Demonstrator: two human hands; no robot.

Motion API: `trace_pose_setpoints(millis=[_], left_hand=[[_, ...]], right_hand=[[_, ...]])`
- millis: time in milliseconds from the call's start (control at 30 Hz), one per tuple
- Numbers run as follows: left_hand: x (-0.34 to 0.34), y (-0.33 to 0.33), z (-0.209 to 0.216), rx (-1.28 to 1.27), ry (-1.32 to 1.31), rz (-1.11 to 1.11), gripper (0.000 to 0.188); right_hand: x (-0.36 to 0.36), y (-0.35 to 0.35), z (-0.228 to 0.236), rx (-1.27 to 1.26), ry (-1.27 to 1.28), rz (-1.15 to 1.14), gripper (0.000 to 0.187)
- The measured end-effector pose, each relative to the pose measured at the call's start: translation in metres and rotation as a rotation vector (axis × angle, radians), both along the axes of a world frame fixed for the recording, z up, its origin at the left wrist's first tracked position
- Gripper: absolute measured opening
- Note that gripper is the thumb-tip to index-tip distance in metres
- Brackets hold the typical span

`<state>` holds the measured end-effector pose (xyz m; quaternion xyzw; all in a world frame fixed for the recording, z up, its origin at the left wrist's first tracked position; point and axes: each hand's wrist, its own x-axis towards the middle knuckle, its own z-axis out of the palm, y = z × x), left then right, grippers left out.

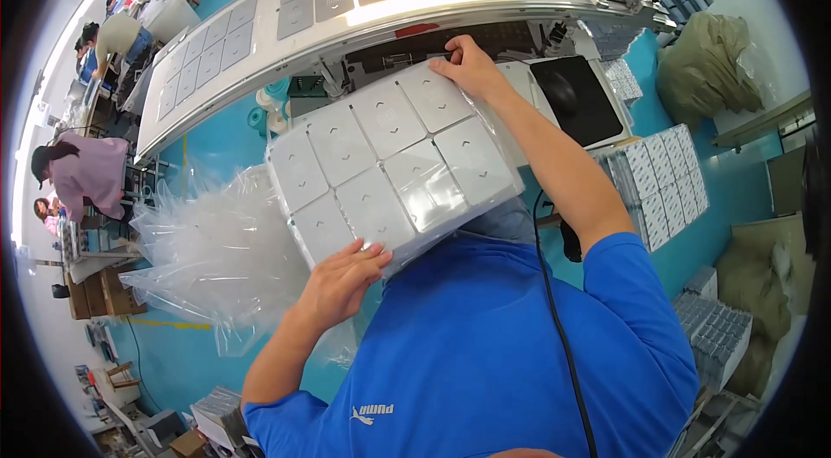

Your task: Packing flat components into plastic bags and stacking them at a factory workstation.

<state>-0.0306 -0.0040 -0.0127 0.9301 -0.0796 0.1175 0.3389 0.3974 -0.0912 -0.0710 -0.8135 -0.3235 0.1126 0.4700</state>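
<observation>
A stack of light grey printed panel sheets (368,162), marked off into several rounded squares with small arrow marks, lies tilted in front of my body. Clear plastic film wraps it and sticks out past its right and near edges. My left hand (344,282) grips its near left corner, fingertips on top. At the far right corner my right hand (472,70) holds the edge, thumb on the top face and fingers curled behind. Whatever supports the sheets from below is hidden. A large heap of clear plastic bags (229,241) hangs to the left of the stack.
Ahead, a long white worktable (260,47) carries printed panel sheets under bright light. On the right are a black mouse pad (582,103) with a mouse, and stacked printed sheets (662,185). A black cable (558,319) runs down over my blue shirt. Other people sit at far left.
</observation>
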Motion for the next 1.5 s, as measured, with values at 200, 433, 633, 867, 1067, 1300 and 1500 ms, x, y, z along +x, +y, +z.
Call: trace_pose_setpoints(millis=[200,433,633,867,1067,1300,1500], left_hand=[[-0.064,-0.009,0.005,-0.002,0.087,0.170,0.013],[-0.173,0.006,-0.040,-0.614,0.138,0.609,0.010],[-0.352,0.012,-0.176,-1.235,-0.588,1.019,0.010],[-0.653,-0.107,-0.215,-1.115,-1.183,1.480,0.019],[-0.514,0.057,-0.085,-0.458,-0.885,1.710,0.014],[-0.299,0.284,-0.048,-0.703,-1.115,1.620,0.039],[-0.197,0.391,-0.183,0.585,-0.784,1.970,0.033]], right_hand=[[0.004,0.001,-0.001,-0.055,-0.014,0.010,0.078],[0.012,-0.001,-0.003,-0.101,-0.062,0.028,0.087],[0.012,0.003,-0.006,-0.099,-0.029,-0.003,0.090],[0.017,0.035,-0.016,-0.067,-0.284,0.139,0.086],[0.037,-0.003,-0.008,-0.007,-0.308,0.108,0.074],[-0.017,0.011,0.008,-0.163,-0.362,-0.086,0.057],[-0.025,0.008,0.008,-0.018,-0.361,-0.057,0.058]])
